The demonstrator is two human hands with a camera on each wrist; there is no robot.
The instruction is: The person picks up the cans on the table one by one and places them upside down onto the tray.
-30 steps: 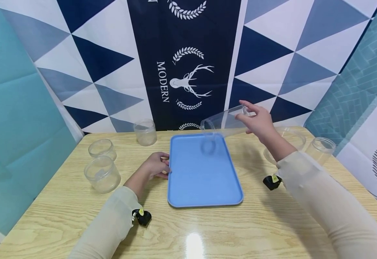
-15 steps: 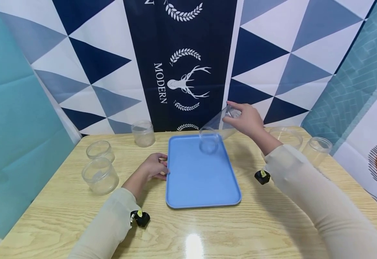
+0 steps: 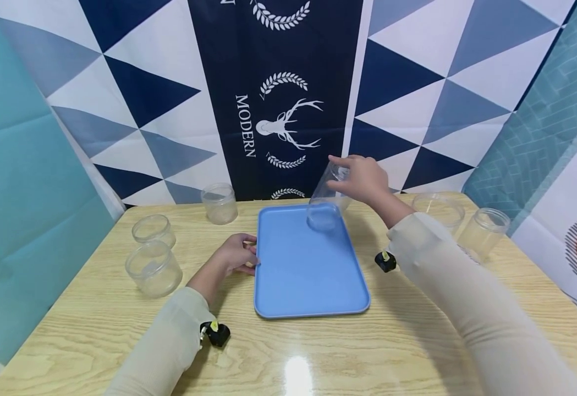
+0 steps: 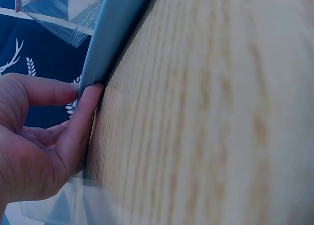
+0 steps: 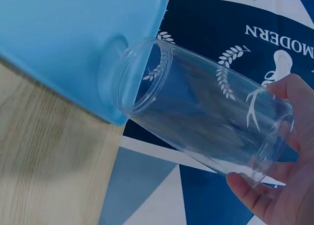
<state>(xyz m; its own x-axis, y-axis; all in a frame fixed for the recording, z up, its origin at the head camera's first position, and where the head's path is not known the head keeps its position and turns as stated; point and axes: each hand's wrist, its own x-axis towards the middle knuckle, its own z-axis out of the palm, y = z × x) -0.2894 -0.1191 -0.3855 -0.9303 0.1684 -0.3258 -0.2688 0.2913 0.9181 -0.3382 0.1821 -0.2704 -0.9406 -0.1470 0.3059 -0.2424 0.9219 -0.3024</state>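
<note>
My right hand [image 3: 363, 179] grips a tall clear plastic jar [image 5: 201, 105] around its base end. The jar slants with its open, threaded mouth pointing down, close over the far right corner of the blue tray [image 3: 310, 264]. Nothing shows inside it. At the tray's left side, my left hand [image 3: 234, 256] pinches the rim between thumb and finger, as the left wrist view shows along the tray edge [image 4: 100, 46]. The tray lies flat on the wooden table.
Two short clear jars [image 3: 154, 272] stand left of my left hand, and another short jar [image 3: 220, 206] is at the back edge. On the right are a wide clear container [image 3: 439, 209] and a tall jar [image 3: 483, 234]. A patterned cloth [image 3: 159, 110] hangs behind.
My right hand has moved left and tipped the jar from nearly sideways to a steeper, mouth-down slant over the tray's far right corner. My left hand keeps its place on the tray.
</note>
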